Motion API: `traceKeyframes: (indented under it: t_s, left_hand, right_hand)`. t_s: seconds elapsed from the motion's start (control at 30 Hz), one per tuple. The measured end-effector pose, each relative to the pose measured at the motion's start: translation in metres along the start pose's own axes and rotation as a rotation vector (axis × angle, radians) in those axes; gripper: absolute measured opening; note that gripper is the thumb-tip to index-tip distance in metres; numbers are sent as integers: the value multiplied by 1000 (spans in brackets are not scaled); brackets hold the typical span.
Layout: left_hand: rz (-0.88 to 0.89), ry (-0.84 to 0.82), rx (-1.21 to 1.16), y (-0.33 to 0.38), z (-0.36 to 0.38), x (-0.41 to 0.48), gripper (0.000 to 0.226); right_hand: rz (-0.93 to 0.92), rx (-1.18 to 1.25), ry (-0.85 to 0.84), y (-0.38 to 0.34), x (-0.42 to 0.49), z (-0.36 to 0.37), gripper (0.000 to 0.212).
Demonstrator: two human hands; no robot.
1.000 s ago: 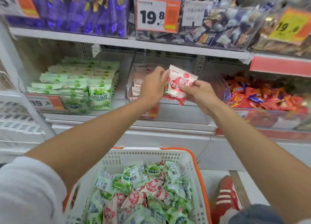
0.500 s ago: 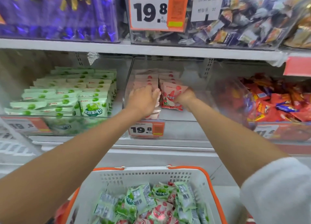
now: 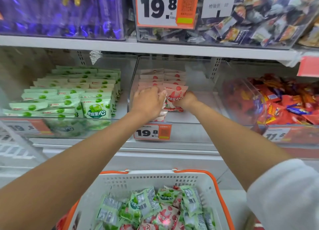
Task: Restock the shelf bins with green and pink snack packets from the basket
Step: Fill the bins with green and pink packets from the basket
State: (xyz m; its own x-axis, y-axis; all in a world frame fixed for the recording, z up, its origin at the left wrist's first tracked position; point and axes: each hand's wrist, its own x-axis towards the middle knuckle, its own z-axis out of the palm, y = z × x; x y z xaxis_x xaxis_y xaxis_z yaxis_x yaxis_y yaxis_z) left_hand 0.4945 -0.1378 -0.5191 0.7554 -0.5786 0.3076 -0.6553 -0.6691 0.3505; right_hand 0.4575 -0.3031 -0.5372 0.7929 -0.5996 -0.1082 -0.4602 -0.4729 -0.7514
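- At 9 o'clock from the hands, the green bin [image 3: 123,109] holds green snack packets [image 3: 69,95]. They lie flat in several overlapping rows, too many to count. One upright green packet [image 3: 96,107] stands at the front, face out.
- The left hand [image 3: 148,102] lies palm-down inside the pink bin [image 3: 198,112], over the left of two pink rows [image 3: 152,78]. Its fingertips are hidden, so I cannot tell whether its grip closes on anything or only steadies the row.
- At 3 o'clock of that hand, one pink snack packet [image 3: 175,95] stands nearly upright at the front of the right-hand row, touching both hands.
- One price tag [image 3: 152,132] reading 19.8 hangs at 6 o'clock of the pink bin.
- At 6 o'clock of the view sits one basket [image 3: 155,173] with a loose heap. It is mostly basket green packets [image 3: 143,205], roughly a dozen showing, with at least three basket pink packets [image 3: 166,214] among them.
- The right hand [image 3: 187,101] has its grip clamped on the pink snack packet's lower right corner, fingers curled behind it.
- The step in hand looks like seating this packet at the head of its row. The next move calls for releasing it so it leans back on the row. Both hands then draw out over the bin's front wall toward 6 o'clock, for the basket.
- At 3 o'clock, the third bin on this shelf, the red snack bin [image 3: 241,100], holds jumbled red and orange wrappers, too many to count and outside the task.
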Motion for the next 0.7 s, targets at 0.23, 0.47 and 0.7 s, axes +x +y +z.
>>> traceKeyframes:
  t_s: [0.23,0.47,0.7]
  left_hand:
    - [-9,0,-24,2,-3,-1,46]
    - [143,145,-42,41,-41,-37,18]
    - [-76,-120,-215,39,-32,-123,15]
  right_hand:
    - [137,108,-10,6,-4,-11,39]
    - [-212,-524,247,-1,-83,-50,23]
    - [-488,-438,277,27,-187,-24,6]
